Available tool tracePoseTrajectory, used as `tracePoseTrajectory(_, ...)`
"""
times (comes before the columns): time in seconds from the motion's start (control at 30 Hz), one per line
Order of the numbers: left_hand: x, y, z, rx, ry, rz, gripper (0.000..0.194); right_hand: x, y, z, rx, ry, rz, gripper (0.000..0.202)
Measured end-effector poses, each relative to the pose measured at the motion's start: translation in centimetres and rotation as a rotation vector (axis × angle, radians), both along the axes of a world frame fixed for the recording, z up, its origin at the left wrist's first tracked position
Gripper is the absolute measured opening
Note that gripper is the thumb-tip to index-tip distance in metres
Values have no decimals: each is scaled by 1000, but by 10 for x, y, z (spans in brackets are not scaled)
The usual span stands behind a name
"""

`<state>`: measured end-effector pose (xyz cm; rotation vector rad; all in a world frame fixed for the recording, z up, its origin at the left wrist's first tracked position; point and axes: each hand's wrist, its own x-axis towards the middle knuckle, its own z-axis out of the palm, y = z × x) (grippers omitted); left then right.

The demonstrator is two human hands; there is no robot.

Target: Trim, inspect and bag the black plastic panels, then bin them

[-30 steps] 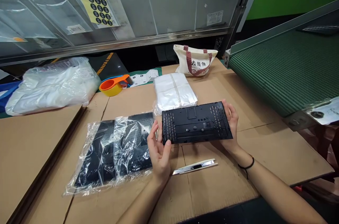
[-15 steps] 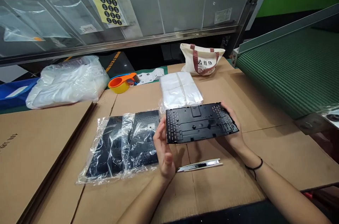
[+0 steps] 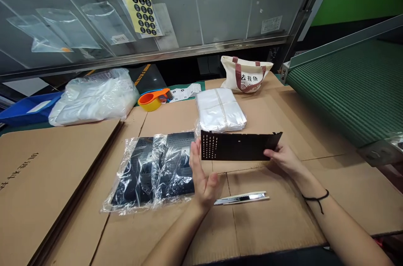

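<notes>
A black plastic panel [image 3: 241, 146] with rows of small slots at its left end is raised above the cardboard, its smooth face toward me. My right hand [image 3: 283, 157] grips its right end, thumb on the near face. At the panel's left edge, my left hand [image 3: 203, 176] is open with fingers stretched upward; whether they touch the edge I cannot tell. Below lies a utility knife [image 3: 242, 198], partly behind my left hand. Left of that hand, clear plastic bags [image 3: 157, 169] hold more black panels. Behind the panel is a banded stack of clear bags [image 3: 220, 110].
A tape dispenser [image 3: 151, 100], a bulky plastic bag [image 3: 94, 96] and a blue tray [image 3: 28, 108] sit at the back left. Stacked cardboard [image 3: 56, 173] borders the left. A cloth bag [image 3: 247, 74] stands behind; a green conveyor belt [image 3: 352, 89] flanks the right.
The panel has turned from its ribbed inner face to its smooth face. My right thumb now shows on its front. My left fingers have straightened upward, and the view has shifted slightly.
</notes>
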<state>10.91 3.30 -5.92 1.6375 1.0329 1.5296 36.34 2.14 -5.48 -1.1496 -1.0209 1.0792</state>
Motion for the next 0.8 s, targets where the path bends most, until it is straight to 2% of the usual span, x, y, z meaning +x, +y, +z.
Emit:
tracePoseTrajectory(0.13, -1, 3, 8, 116, 161, -5, 61, 13, 4, 3, -70, 235, -183, 43)
tracePoseTrajectory(0.2, -4, 5, 13, 163, 254, -17, 50, 18, 4, 4, -41, 302, -291, 43)
tracePoseTrajectory(0.33, -10, 15, 33, 304, 472, -135, 24, 23, 1, -3, 62, 333, -419, 36)
tracePoseTrajectory(0.43, -10, 35, 52, 419, 759, -162, 22, 25, 1, -11, 104, 364, -483, 38)
tracePoseTrajectory(0.5, -5, 56, 60, 421, 986, -154, 25, 26, 2, -14, 119, 390, -515, 39)
tracePoseTrajectory(0.6, 6, 90, 62, 381, 1284, -94, 29, 29, 3, -14, 125, 433, -533, 39)
tracePoseTrajectory(0.7, 17, 114, 57, 398, 1370, -93, 32, 30, 3, -13, 132, 500, -536, 38)
tracePoseTrajectory(0.8, 22, 123, 55, 410, 1449, -139, 29, 30, 2, -11, 145, 533, -530, 35)
